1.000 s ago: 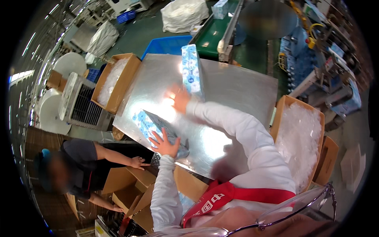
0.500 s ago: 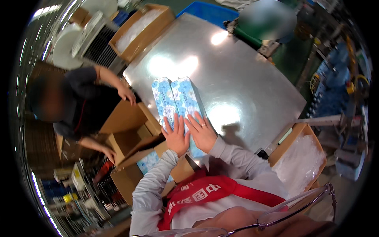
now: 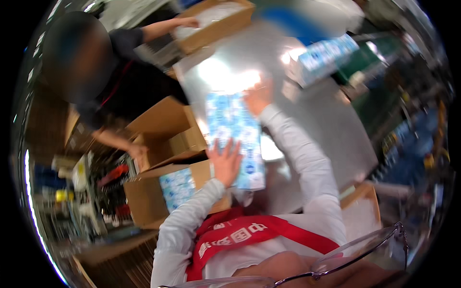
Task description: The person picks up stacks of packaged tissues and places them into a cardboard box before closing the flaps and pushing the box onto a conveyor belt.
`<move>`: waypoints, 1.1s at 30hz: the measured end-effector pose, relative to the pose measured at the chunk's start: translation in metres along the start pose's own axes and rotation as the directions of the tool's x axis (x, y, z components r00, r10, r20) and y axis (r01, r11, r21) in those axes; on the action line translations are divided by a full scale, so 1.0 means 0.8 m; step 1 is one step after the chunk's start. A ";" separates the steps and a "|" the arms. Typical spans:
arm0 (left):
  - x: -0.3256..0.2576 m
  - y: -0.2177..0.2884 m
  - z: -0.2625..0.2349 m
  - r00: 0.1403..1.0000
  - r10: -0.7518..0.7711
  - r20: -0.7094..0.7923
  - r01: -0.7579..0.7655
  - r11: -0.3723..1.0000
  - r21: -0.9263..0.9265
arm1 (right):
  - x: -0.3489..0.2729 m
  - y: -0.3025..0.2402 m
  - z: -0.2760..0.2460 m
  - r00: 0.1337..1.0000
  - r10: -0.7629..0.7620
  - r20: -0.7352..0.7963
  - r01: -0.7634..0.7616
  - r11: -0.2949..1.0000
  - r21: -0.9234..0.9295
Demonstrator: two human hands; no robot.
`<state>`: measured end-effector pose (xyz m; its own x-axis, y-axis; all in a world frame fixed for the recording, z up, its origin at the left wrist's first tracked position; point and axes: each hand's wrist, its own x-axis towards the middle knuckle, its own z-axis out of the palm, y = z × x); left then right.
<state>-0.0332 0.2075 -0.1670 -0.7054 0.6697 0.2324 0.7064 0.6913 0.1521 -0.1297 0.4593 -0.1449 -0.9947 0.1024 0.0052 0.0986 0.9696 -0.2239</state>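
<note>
Two long blue-and-white floral packs, which look like wrapped tissue packs, lie side by side on the metal table. My left hand lies flat on their near part, with its fingers spread. At their far right edge is my right hand, its fingers smeared by motion, so I cannot tell its grip. To the left of my left forearm stands an open cardboard box with similar floral packs inside. Another floral pack or stack, blurred, is at the table's far right.
Across to the left, a co-worker has one hand on another open cardboard box and the other hand at a carton of clear plastic. A green conveyor meets the metal table. A carton stands near right.
My right hand has moved from the packs' near part to their far right edge. A floral pack has appeared at the far right. The co-worker's one hand has reached to the far carton.
</note>
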 end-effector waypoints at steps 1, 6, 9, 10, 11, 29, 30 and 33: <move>-0.016 -0.014 0.018 1.000 0.030 0.009 -0.030 0.998 -0.064 | 0.038 0.031 -0.013 1.000 0.001 -0.025 -0.002 0.999 -0.044; -0.007 -0.009 0.004 0.995 0.040 -0.089 -0.053 0.988 -0.148 | 0.047 0.272 -0.004 0.834 0.506 -0.220 -0.539 0.831 -0.135; 0.002 -0.024 -0.011 0.968 -0.248 -0.050 0.232 0.949 -0.213 | 0.020 0.340 0.045 0.789 0.551 -0.271 -0.597 0.791 -0.132; 0.007 -0.026 -0.020 0.930 -0.366 0.001 0.356 0.903 -0.239 | 0.035 0.323 0.045 0.844 0.437 -0.312 -0.494 0.859 -0.133; 0.010 -0.031 -0.016 0.867 -0.457 0.196 0.493 0.842 -0.220 | 0.018 0.305 0.056 0.883 0.329 -0.334 -0.391 0.910 -0.136; -0.019 -0.043 -0.032 0.567 0.145 0.811 0.718 0.396 -0.573 | -0.516 -0.065 0.062 0.664 0.506 0.551 -0.542 -0.182 0.820; -0.009 -0.044 -0.021 0.513 0.212 0.832 0.740 0.382 -0.554 | -0.514 -0.057 0.050 0.688 0.474 0.550 -0.545 -0.163 0.823; 0.002 -0.046 0.008 0.385 0.353 0.853 0.770 0.386 -0.508 | -0.520 -0.041 0.054 0.746 0.437 0.503 -0.529 -0.070 0.846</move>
<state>-0.0610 0.1847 -0.1782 -0.0720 0.7336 -0.6757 -0.2408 0.6447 0.7255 0.2795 0.3755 -0.1822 -0.7129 0.3881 -0.5841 0.4957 -0.3104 -0.8112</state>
